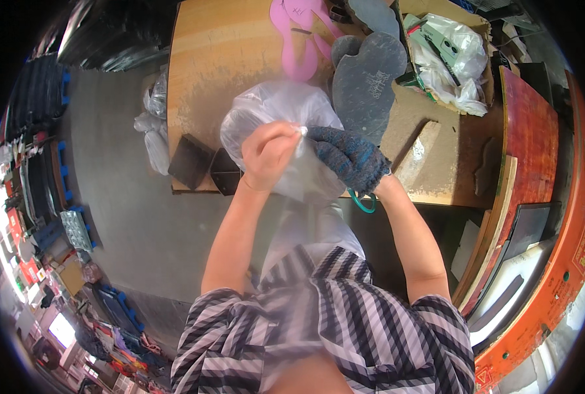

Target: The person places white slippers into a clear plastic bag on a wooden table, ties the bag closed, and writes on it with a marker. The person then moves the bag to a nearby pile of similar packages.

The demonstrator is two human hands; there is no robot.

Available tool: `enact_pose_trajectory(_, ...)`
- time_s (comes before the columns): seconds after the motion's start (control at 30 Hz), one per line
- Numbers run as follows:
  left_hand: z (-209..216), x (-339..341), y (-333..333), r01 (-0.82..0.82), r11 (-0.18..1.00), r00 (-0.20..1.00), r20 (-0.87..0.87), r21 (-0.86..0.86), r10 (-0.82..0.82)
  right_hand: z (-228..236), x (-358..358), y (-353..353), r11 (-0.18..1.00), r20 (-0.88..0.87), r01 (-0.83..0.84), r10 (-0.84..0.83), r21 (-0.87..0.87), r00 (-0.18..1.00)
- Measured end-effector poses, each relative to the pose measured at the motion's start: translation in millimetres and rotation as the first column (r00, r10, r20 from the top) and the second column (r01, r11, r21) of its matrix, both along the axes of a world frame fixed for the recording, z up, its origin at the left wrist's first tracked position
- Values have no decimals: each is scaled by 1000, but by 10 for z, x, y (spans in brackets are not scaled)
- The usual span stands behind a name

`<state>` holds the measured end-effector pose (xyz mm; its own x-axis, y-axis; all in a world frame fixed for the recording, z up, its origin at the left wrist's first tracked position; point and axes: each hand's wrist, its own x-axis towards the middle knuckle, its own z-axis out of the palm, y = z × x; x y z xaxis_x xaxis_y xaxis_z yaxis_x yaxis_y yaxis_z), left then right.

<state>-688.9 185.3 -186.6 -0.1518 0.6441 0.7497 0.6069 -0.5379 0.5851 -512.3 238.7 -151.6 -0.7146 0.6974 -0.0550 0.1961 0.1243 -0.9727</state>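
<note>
A filled translucent plastic bag stands at the table's near edge, its neck gathered into a small white knot-like tip. My bare left hand pinches that neck from the left. From the other side my right hand, in a dark grey-blue knit glove, has its fingers closed at the same tip. Below the glove hangs a teal loop, partly hidden; its kind is unclear. What the bag holds does not show through clearly.
On the wooden table lie a pink cut-out template, dark grey flat templates and a worn bar. A cardboard box holds crumpled plastic. Black blocks sit at the left corner. An orange beam runs along the right.
</note>
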Motion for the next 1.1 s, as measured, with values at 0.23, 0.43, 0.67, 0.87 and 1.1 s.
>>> enact_pose_trajectory(0.23,51,-8,10,13,1000,999,-46,-8,-14,63,10,19,794,85,97,-58,-600,995)
enact_pose_trajectory(0.43,79,-36,-3,15,1000,990,-142,-23,-18,38,-28,84,928,15,15,-10,-372,1000)
enact_pose_trajectory(0.67,92,-54,17,40,999,987,-156,-19,-43,-7,-17,128,882,-7,-31,32,-470,999)
enact_pose_trajectory(0.87,194,-44,-40,6,988,984,-173,-154,-33,-28,-25,128,985,-40,-31,25,-169,999)
enact_pose_trajectory(1.1,218,-177,-18,-6,993,943,-331,-117,-33,116,-67,173,975,169,-146,118,169,979)
